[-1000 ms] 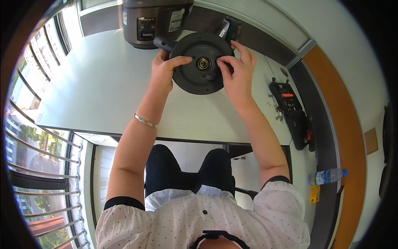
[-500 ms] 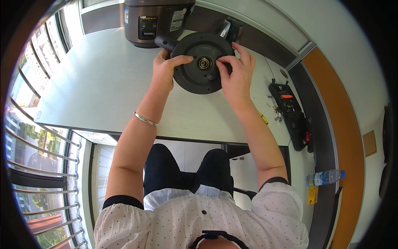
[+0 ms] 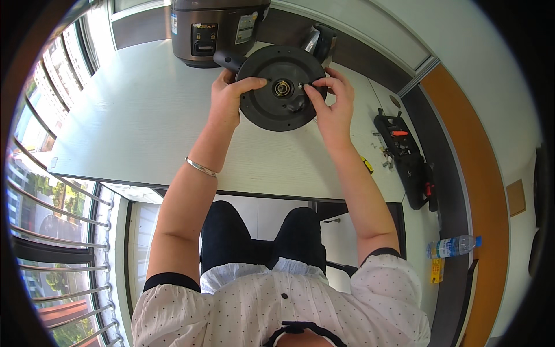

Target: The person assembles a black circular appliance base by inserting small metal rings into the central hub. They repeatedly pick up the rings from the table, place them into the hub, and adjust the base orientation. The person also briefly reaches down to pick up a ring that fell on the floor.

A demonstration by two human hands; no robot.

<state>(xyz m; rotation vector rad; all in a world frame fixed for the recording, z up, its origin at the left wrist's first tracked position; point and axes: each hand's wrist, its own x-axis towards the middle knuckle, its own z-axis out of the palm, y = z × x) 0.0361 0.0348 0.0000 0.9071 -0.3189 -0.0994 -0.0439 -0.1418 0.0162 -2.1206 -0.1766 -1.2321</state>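
An electric kettle [image 3: 260,110] is tipped so that its round black underside faces me, with brass rings at the centre. Its dark handle [image 3: 230,59] sticks out to the upper left. My left hand [image 3: 226,95] grips the left edge, thumb pressed on the underside and fingers behind it. At the right edge is my right hand [image 3: 334,101], its thumb and bent index finger on the underside. Beside that thumb tip shows a tiny bright piece [image 3: 300,85], perhaps a screw. What the right hand's other fingers touch is partly hidden.
A brown rice cooker [image 3: 214,34] stands at the back left of the white table [image 3: 133,121]. Behind the kettle is a shiny metal-and-black object [image 3: 321,43]. To the right lie a black tool case [image 3: 404,156], small loose parts [image 3: 386,155], a yellow tool [image 3: 367,165] and a water bottle [image 3: 454,247].
My right thumb and index finger have shifted slightly away from the centre, opening their pinch, and a tiny bright piece now shows beside them. The left hand keeps its hold.
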